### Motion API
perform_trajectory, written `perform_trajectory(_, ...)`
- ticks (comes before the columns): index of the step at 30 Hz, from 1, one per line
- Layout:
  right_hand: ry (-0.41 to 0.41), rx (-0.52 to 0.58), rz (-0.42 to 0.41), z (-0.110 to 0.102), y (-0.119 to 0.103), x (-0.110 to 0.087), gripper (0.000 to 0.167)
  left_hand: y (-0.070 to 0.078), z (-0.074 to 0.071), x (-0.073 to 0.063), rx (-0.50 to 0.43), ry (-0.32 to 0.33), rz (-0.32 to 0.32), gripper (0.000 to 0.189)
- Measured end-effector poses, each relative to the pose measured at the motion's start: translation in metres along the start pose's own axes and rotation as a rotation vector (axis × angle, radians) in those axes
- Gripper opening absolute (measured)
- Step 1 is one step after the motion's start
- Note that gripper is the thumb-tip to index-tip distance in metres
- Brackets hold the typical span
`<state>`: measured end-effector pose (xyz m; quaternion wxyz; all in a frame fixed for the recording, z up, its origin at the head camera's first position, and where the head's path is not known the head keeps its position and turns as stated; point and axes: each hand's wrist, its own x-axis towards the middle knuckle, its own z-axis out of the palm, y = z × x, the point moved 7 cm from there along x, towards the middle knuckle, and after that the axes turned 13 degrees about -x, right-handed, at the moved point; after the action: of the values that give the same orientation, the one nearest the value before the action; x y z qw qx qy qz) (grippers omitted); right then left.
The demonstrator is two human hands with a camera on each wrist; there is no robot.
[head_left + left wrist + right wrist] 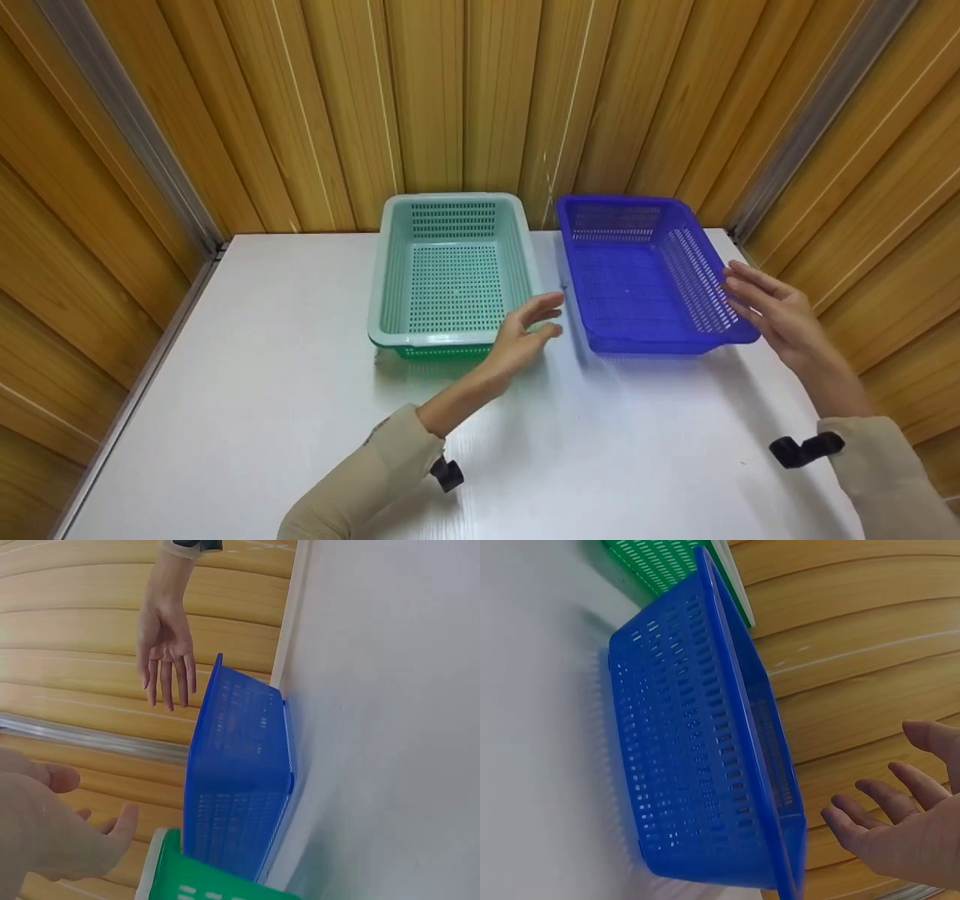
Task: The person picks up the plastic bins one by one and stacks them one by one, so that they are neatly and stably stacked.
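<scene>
A blue plastic basket with slotted sides stands at the right of the table. To its left is a pale mint basket, with a green basket showing beneath its rim. My left hand, fingers loosely bent and holding nothing, hovers by the mint basket's front right corner. Beside the blue basket's right rim is my right hand, its fingers loosely extended. In the right wrist view, that hand is apart from the rim and holds nothing.
Both baskets sit toward the back of a white table. Wood-look panels wall in the back and sides, with metal posts at the corners. Black wrist straps show at both sleeves.
</scene>
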<state>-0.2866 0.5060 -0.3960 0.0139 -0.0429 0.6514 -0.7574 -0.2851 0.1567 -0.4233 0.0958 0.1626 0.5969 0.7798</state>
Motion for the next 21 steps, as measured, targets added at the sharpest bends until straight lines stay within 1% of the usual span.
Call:
perform_trajectory(2,0.040,-0.019,0.022,-0.011,0.001,-0.004,0.032,-0.011,0.016,0.002,0.036,-0.047,-0.037,0.050)
perform_trajectory(3,0.063,-0.037,0.035,-0.016,0.001,-0.005,0.031,-0.015,0.022,0.003,0.059,-0.060,-0.051,0.051)
perform_trajectory(6,0.117,-0.095,0.061,-0.027,0.005,-0.007,0.029,-0.029,0.034,0.006,0.105,-0.065,-0.092,0.054)
perform_trajectory(8,0.139,-0.131,0.080,-0.032,0.010,-0.006,0.029,-0.037,0.036,0.010,0.111,-0.048,-0.110,0.056)
perform_trajectory(10,0.151,-0.146,0.091,-0.036,0.015,-0.005,0.029,-0.044,0.038,0.013,0.111,-0.030,-0.134,0.058)
perform_trajectory(12,0.153,-0.147,0.101,-0.040,0.022,-0.005,0.029,-0.052,0.039,0.017,0.131,-0.012,-0.152,0.059)
perform_trajectory(17,0.110,-0.107,0.142,-0.046,0.038,-0.009,0.036,-0.067,0.043,0.026,0.139,0.021,-0.205,0.058)
perform_trajectory(21,0.088,-0.089,0.186,-0.052,0.050,-0.009,0.039,-0.074,0.047,0.033,0.113,0.030,-0.218,0.056)
